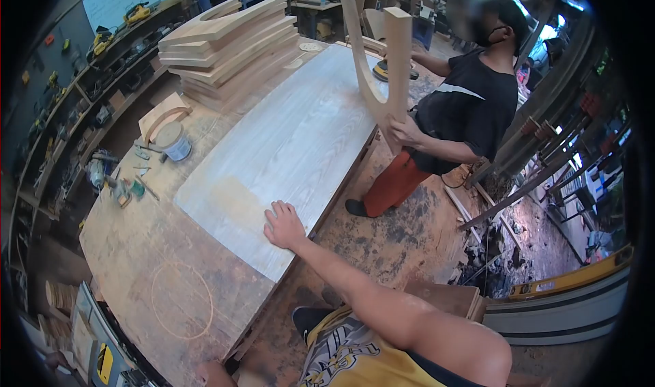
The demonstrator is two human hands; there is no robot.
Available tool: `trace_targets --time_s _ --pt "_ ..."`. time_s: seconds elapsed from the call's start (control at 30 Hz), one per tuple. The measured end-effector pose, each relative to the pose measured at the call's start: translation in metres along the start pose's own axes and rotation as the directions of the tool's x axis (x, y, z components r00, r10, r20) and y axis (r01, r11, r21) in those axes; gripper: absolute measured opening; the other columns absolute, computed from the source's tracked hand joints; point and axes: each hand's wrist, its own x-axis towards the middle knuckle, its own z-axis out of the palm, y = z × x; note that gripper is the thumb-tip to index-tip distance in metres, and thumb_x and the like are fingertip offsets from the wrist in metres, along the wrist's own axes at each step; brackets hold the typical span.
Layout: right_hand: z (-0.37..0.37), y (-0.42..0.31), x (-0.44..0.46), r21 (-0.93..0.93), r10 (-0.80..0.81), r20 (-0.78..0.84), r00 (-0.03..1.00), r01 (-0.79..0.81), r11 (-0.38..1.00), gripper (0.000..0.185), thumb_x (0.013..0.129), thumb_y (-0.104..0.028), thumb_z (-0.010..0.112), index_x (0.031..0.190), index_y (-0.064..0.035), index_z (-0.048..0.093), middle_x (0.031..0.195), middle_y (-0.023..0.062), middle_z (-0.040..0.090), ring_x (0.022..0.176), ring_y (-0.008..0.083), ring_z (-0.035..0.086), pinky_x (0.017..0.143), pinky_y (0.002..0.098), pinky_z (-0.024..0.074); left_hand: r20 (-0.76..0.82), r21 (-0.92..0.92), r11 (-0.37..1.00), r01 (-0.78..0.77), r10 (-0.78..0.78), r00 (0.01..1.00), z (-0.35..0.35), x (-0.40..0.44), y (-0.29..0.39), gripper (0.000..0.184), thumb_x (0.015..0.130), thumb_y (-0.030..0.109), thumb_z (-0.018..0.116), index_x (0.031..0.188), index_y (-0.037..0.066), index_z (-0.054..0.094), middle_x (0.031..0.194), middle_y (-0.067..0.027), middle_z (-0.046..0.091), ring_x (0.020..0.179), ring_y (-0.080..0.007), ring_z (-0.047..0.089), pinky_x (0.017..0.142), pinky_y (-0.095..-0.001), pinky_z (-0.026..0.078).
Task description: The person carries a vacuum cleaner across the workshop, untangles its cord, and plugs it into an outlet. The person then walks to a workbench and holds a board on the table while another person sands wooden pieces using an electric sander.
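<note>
My right hand (283,225) lies palm down with fingers spread on a grey-white wood-grained board (280,148). A pale dusty patch (235,199) shows on the board beside my fingertips. At the bottom edge of the view, my left hand (215,373) is by the near edge of the worktable (136,250); it is partly cut off and its fingers cannot be made out. Across the board, a co-worker holds up a forked wooden piece (396,66) with one hand. The co-worker's other hand is at a yellow and black sander (392,69).
Curved wooden pieces (225,52) are stacked at the table's far left. A tub (174,141), a curved offcut (164,117) and small tools (129,189) stand on the left side. Shelves of tools line the wall. A yellow level (573,274) lies at the right.
</note>
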Motion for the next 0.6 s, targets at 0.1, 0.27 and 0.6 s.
trace_targets --time_s 0.1,0.27,0.6 --pt "-0.001 0.0 0.0 0.003 0.001 0.0 1.0 -0.001 1.0 0.037 0.08 -0.03 0.053 0.103 -0.0008 0.055 0.115 0.0225 0.051 0.116 0.0339 0.042 0.099 0.0448 0.0309 0.013 0.213 0.977 -0.027 0.025 1.0 0.0 -0.003 0.002 0.044 0.09 0.034 0.043 0.123 0.007 0.055 0.122 -0.0079 0.058 0.111 -0.0285 0.056 0.087 -0.04 0.048" --pt "0.002 0.002 -0.001 0.008 0.001 -0.014 1.0 -0.001 1.0 0.038 0.08 -0.03 0.053 0.104 -0.0008 0.055 0.116 0.0225 0.051 0.116 0.0341 0.042 0.099 0.0451 0.0307 0.029 0.403 0.913 -0.058 0.051 0.998 -0.004 -0.006 0.007 0.042 0.09 0.033 0.044 0.123 0.009 0.056 0.122 -0.0063 0.059 0.111 -0.0283 0.057 0.087 -0.0405 0.048" --pt "0.0 0.0 0.0 -0.002 0.018 0.033 0.999 -0.018 1.0 0.039 0.081 -0.031 0.052 0.106 -0.0017 0.055 0.117 0.0217 0.051 0.118 0.0333 0.042 0.1 0.0447 0.0297 0.058 0.567 0.819 -0.092 0.072 0.996 -0.008 -0.009 0.009 0.041 0.09 0.032 0.045 0.124 0.013 0.057 0.122 -0.0033 0.06 0.111 -0.028 0.057 0.087 -0.0416 0.048"
